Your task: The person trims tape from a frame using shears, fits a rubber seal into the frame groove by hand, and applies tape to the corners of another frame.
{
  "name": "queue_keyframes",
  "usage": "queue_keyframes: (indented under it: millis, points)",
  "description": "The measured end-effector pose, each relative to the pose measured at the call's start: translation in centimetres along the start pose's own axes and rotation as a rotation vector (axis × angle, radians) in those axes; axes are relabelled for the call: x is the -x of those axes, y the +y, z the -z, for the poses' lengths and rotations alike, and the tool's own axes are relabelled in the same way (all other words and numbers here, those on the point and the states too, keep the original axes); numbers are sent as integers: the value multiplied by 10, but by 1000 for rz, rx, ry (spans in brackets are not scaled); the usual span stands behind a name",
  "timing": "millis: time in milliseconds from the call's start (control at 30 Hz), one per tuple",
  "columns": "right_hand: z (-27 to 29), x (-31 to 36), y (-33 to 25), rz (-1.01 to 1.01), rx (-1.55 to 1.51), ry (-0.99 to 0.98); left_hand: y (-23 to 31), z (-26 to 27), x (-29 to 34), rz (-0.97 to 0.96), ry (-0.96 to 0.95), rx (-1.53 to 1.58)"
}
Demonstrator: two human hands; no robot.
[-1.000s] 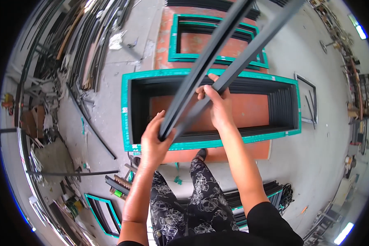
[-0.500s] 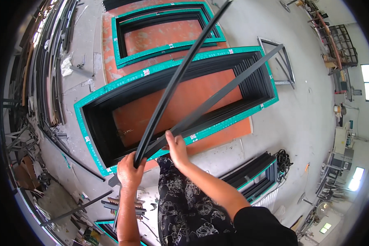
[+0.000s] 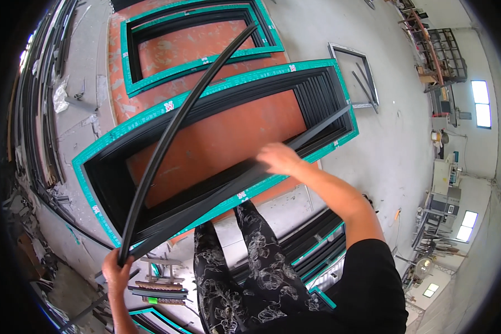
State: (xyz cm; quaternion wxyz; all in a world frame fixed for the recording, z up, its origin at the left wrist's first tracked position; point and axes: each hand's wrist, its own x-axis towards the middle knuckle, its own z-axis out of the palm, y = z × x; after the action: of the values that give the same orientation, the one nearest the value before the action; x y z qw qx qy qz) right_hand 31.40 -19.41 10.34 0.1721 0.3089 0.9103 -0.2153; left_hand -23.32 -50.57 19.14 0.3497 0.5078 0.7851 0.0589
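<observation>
I had a workshop on my remote view: green-faced black frames (image 3: 232,83) lay stacked together, long dark bars (image 3: 32,106) were heaped along the left, scraps (image 3: 61,97) lay about on the bare grey floor (image 3: 389,145), and a dark rack (image 3: 450,55) and machines (image 3: 446,199) lined the right side.

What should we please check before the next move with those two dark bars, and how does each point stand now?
1. Left hand closed on the near end of the upper dark profile bar: ok.
2. Right hand gripping the lower dark profile bar: cannot tell; the hand is blurred.
3. Bars side by side: not ok; they spread apart away from the left hand.
4. Lower bar clear of the teal-edged frame stack: cannot tell; it overlaps the stack in view.
5. Upper bar's far end in sight: ok; it shows against the farther teal-edged frame.
</observation>
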Motion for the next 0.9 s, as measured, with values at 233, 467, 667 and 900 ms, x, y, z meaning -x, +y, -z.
queue_keyframes:
  millis: [233,467,667,900]
  points:
    - [-81,12,3,47,-365,91,-26,-52,-51,119,-70,-156]
    - [-129,19,36,4,-463,57,-48,-142,-67,100,173,-106]
    - [-136,20,55,-14,-468,-21,-36,-176,-92,220,135,-114]
    - [-173,-39,10,37,-489,-92,-73,-188,-64,209,231,68]
